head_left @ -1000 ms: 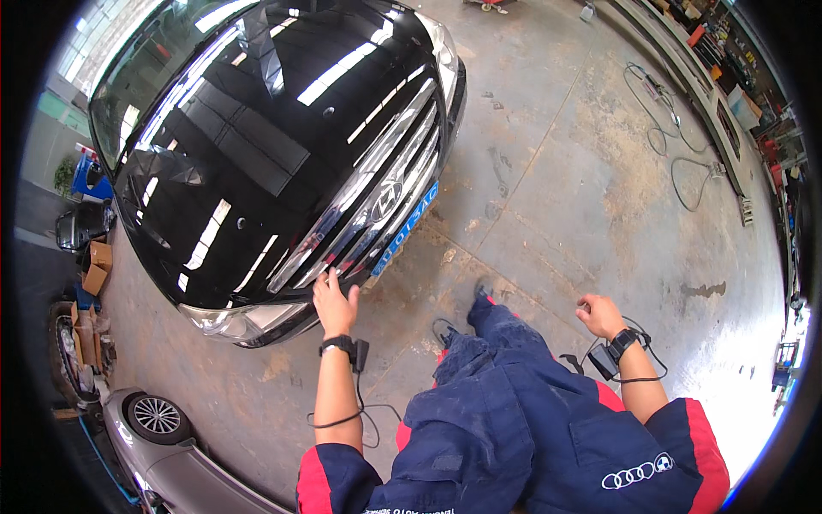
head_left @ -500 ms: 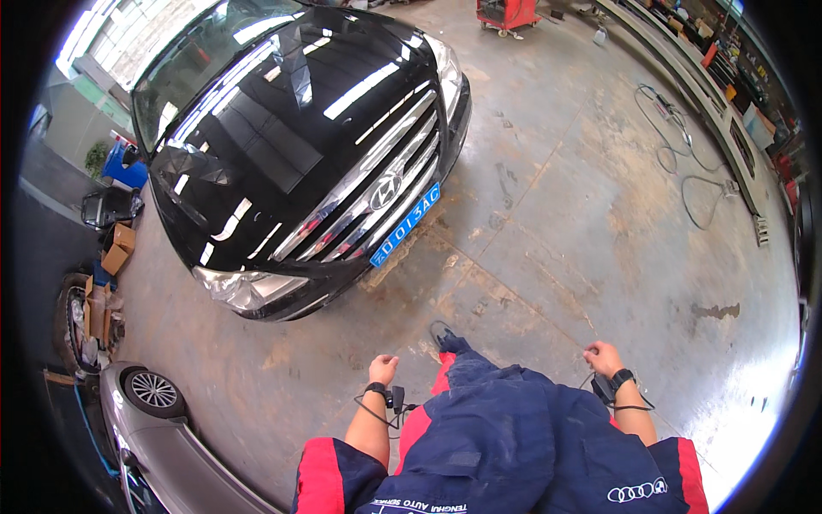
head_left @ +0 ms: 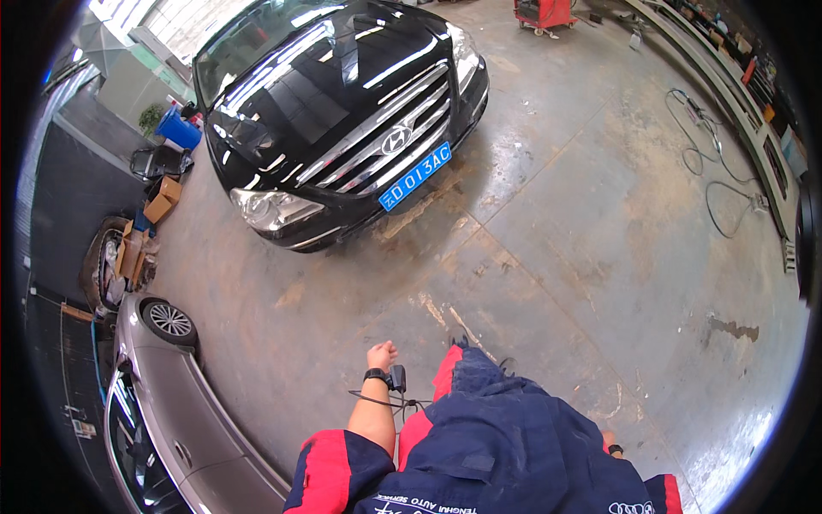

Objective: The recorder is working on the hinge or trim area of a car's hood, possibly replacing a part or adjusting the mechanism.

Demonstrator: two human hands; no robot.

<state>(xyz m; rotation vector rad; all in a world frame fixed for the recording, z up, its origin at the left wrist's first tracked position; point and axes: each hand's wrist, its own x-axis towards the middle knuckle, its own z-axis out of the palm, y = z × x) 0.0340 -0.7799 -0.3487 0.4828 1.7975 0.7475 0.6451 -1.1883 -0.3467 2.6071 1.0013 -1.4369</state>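
Observation:
My left hand hangs over the concrete floor, its fingers curled in with nothing seen in them. On that wrist is a black band with a small dark box, and a thin cable loops from it. Only a sliver of my right hand shows beside my dark blue jacket, with its fingers hidden and a black band at the wrist. Neither hand touches anything around it. Ahead to the left stands a black car with a chrome grille and a blue plate.
A grey-brown car is parked at the lower left. Cardboard boxes and a blue bin line the left wall. A red wheeled cart stands far off. On the right, a hose lies near a long metal frame.
The black car now sits higher in the picture and more of the grey-brown car shows. My right hand has drawn back beside my body, mostly out of sight. My left hand stays forward.

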